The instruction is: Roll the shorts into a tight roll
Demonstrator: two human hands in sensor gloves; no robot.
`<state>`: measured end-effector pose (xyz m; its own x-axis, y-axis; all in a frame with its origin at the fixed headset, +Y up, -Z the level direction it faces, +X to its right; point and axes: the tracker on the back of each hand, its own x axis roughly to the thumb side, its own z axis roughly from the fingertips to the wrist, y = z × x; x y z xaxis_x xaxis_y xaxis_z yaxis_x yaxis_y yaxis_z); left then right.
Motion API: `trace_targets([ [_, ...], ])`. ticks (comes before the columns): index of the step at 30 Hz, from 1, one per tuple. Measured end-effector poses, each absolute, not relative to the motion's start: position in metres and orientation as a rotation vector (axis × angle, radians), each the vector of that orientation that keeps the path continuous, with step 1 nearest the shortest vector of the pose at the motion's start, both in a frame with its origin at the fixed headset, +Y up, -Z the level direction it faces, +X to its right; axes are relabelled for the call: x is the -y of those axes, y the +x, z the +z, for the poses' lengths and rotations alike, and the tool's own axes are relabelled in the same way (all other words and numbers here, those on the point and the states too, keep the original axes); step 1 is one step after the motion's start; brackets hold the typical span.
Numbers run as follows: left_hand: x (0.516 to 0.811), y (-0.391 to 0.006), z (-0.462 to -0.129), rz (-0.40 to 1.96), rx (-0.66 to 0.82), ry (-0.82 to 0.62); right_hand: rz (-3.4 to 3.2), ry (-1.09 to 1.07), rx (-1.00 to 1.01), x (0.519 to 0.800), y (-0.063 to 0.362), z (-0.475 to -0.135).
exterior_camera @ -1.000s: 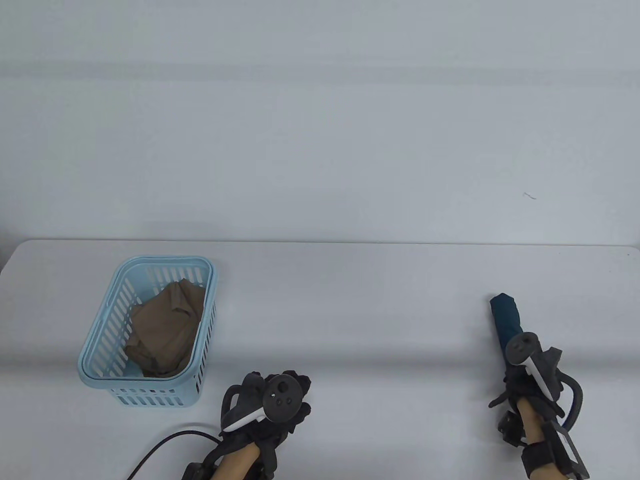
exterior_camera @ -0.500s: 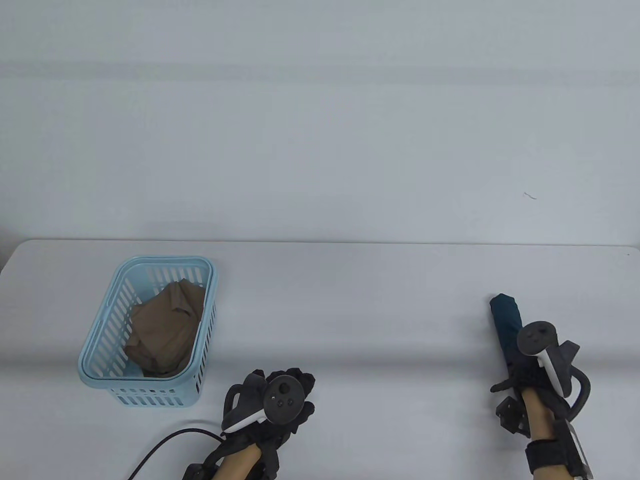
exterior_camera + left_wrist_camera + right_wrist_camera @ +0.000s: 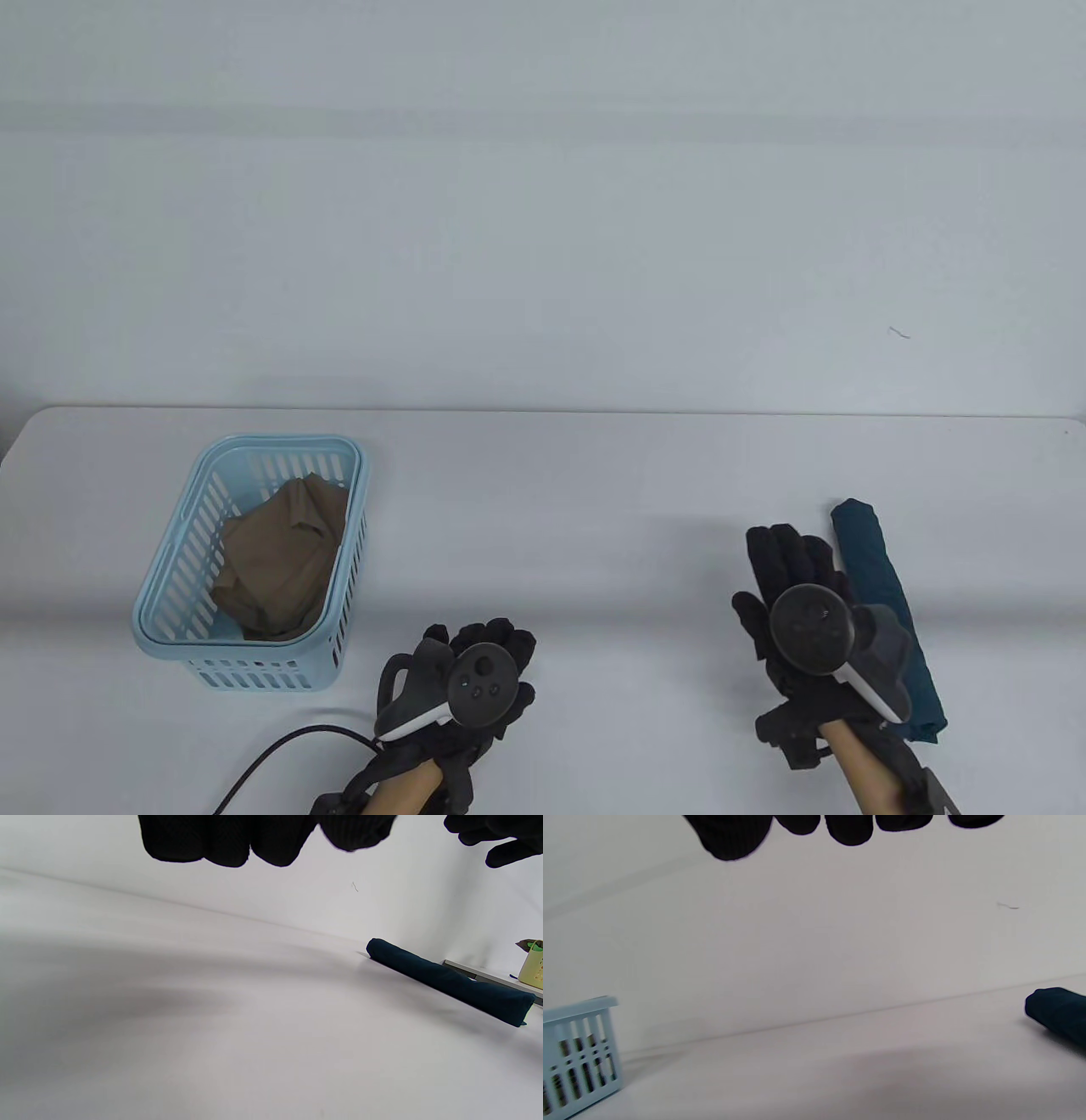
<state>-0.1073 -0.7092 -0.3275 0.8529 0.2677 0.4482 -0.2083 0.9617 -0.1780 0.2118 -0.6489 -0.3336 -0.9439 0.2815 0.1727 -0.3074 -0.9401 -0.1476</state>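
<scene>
The roll (image 3: pixel 887 611) of dark teal shorts lies on the desk (image 3: pixel 594 509), just to the right of the right hand (image 3: pixel 802 620), its long axis running from the far end slightly leftward to the near end rightward. That hand is spread flat with fingers extended, holding nothing and apart from the roll. The left hand (image 3: pixel 462 679), well left of the roll, has its fingers curled and grips nothing. I judge the rolling finished; any tidying falls to the right hand.

tracker (image 3: pixel 836 649) hides roll (image 3: pixel 882 594) middle
</scene>
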Motion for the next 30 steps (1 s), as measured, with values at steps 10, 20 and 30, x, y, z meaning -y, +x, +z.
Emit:
trace_targets([
  [10, 0.716, -0.109, -0.330, 0.242, 0.484, -0.159, 2.862, 0.376, 0.017, 0.703, 0.179, -0.312],
  [20, 0.724, -0.104, -0.329, 0.228, 0.492, -0.190, 2.870, 0.370, -0.016, 0.711, 0.185, -0.312],
  [30, 0.679, -0.124, -0.338, 0.292, 0.448, -0.072, 2.864, 0.358, -0.045, 0.715, 0.192, -0.312],
])
